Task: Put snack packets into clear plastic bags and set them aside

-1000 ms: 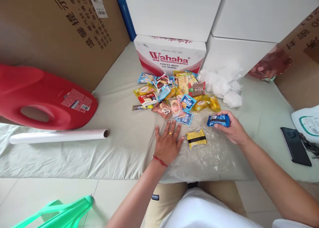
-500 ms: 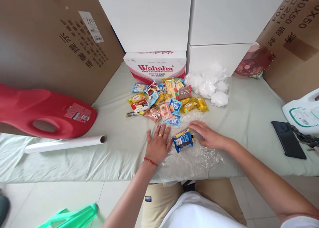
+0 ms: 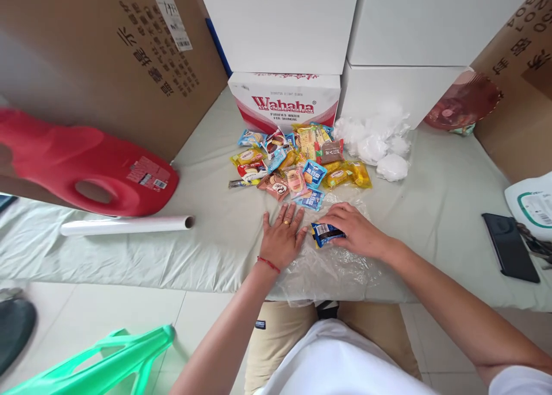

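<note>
My right hand point(image 3: 356, 231) is closed around a small blue snack packet point(image 3: 326, 233), thumb below and fingers above; a bit of yellow wrapper shows at its left edge. Flat on the table lies my left hand point(image 3: 282, 237), fingers spread, just left of that packet. Under and around the packet is a crumpled sheet of clear plastic film point(image 3: 321, 277). Beyond my fingertips sits a loose pile of wrapped snacks, among them a brown packet point(image 3: 275, 186), a pink packet point(image 3: 295, 182) and a blue packet point(image 3: 314, 173).
Behind the pile stands a Wahaha carton point(image 3: 287, 102), with crumpled white plastic bags point(image 3: 373, 148) to its right. At left are a red jug point(image 3: 86, 165) and a white roll point(image 3: 125, 226). A phone point(image 3: 510, 246) lies at right. A green stool point(image 3: 107, 363) stands on the floor.
My right hand has moved left and closed over the blue and yellow snack packets, which it was beside before. My left hand stays flat on the table. The camera view has shifted slightly.
</note>
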The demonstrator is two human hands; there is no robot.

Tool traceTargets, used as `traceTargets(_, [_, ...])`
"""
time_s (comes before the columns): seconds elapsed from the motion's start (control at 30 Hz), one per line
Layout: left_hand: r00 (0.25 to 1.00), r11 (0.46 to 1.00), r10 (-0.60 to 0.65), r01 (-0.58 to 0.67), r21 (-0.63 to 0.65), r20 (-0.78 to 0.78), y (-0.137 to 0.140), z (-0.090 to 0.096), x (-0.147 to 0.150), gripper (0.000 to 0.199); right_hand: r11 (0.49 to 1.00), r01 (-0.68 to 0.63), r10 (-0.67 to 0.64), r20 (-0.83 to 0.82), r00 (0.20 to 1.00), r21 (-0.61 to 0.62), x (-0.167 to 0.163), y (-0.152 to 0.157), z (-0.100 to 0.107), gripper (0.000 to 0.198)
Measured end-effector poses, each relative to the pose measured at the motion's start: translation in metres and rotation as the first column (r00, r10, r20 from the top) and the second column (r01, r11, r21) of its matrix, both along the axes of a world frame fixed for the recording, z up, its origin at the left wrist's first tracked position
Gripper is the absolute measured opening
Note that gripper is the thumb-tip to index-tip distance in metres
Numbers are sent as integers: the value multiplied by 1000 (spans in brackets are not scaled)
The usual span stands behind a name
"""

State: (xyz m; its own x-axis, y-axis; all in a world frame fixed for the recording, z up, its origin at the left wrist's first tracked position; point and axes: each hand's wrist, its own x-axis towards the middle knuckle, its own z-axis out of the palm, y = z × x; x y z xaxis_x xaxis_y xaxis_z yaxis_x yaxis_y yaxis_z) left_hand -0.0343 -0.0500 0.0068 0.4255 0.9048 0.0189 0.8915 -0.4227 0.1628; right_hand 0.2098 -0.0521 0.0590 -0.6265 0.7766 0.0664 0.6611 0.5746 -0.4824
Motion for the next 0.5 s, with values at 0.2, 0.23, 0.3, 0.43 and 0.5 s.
traceTargets(0.2, [1000, 1000, 8, -8, 13, 23, -1, -3, -1, 58, 999, -39, 44, 186, 982, -27, -13, 1, -1, 65])
traceTargets(0.23, [1000, 1000, 6, -7, 12, 26, -1, -3, -1, 59, 999, -38, 41, 206, 978, -18, -16, 1, -2, 64])
traceTargets(0.3, [1000, 1000, 7, -7, 6, 28, -1, -2, -1, 59, 1000, -21, 24, 230, 973, -19, -19, 0, -3, 62])
traceTargets(0.43, [1000, 1000, 11, -11, -7, 28, -2, 0, -1, 59, 998, -1, 14, 221, 975, -62, -16, 2, -2, 59])
traceTargets(0.5, [1000, 1000, 13, -13, -5, 29, -2, 0, -2, 59, 997, 4, 12, 212, 977, -71, -14, 3, 1, 58])
